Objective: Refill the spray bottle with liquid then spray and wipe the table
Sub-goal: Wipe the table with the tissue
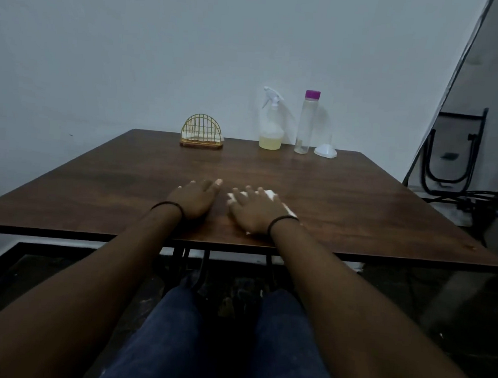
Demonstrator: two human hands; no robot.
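- Head view, worktop (360,203): brown wood-look top, seen from its near edge toward the far edge at the wall.
- Right hand (256,211) flat, fingers straight and spread, pressing a white cloth (271,194) down near the middle of the near edge; cloth corners peeking out past fingertips and wrist.
- Left hand (195,196) flat and relaxed just beside, palm on bare wood, holding nothing.
- Spray bottle (271,122) upright at the far edge, right of centre, yellowish liquid filling only its bottom part; probably light, rigid plastic, best taken round the neck under the trigger.
- Clear bottle (305,124) with purple cap just right of it, nearly empty.
- White funnel (325,150) lying toward the far right corner.
- Gold wire napkin holder (202,131) at mid far edge.
- Cloth likely soft, thin, prone to bunching; flat palm pressure suits wiping.
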